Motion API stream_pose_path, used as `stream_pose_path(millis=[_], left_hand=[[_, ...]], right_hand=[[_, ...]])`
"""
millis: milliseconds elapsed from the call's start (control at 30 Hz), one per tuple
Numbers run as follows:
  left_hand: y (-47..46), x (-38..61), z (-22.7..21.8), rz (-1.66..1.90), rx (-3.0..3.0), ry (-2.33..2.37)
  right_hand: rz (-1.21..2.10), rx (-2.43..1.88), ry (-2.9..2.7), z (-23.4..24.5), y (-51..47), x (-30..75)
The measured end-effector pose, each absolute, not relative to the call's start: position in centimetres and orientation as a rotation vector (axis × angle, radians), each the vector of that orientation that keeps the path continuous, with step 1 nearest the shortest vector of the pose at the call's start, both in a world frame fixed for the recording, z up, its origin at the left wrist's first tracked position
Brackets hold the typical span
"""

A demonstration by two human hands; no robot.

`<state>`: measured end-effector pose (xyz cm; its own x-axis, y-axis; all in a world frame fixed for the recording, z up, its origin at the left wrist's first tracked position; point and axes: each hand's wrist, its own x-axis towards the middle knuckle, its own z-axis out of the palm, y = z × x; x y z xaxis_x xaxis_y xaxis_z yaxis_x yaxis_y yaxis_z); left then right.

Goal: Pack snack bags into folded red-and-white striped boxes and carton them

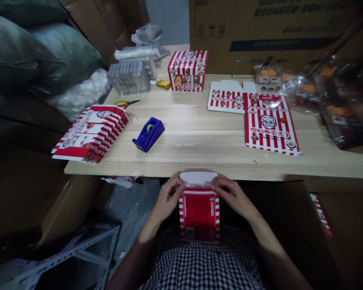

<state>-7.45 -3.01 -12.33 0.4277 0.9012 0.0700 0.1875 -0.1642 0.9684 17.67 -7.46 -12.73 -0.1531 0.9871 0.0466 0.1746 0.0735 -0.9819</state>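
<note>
Fingers of both hands curl narrowly, pinching the white card flap atop a flat red-and-white striped paperboard box, which sits at 6 o'clock below the pale wooden table. The left hand and right hand hold the flap's two ends, so the work in hand is at that flap; a blue tape dispenser stands at 11 o'clock.

Above our held box, we can pass between the tape dispenser and flat carton; stacked cartons block further left.
</note>
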Motion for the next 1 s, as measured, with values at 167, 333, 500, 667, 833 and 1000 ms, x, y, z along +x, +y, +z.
stream_pose_path(millis=[167,333,500,667,833,1000], left_hand=[[-3.0,-7.0,-12.8,0.912,1.599,1.006],[-3.2,-6.1,-13.3,1.027,1.415,1.048],[-3.4,-4.7,-14.2,1.124,1.161,1.058],[-2.4,-4.8,-14.3,1.178,0.888,0.969],[-1.2,-5.8,-12.3,0.827,1.007,0.711],[-1.0,-6.4,-10.8,0.68,1.382,0.689]], right_hand=[[1.154,-1.25,-1.182,-14.0,-8.4,16.6],[1.158,-1.269,-0.875,-15.2,-9.2,14.4],[1.102,-1.206,-0.663,-14.5,-8.6,13.0],[1.242,-1.154,-0.765,-13.7,-7.7,13.9],[1.423,-1.087,-0.889,-13.6,-7.1,14.7],[1.404,-1.068,-1.021,-13.5,-7.5,16.1]])
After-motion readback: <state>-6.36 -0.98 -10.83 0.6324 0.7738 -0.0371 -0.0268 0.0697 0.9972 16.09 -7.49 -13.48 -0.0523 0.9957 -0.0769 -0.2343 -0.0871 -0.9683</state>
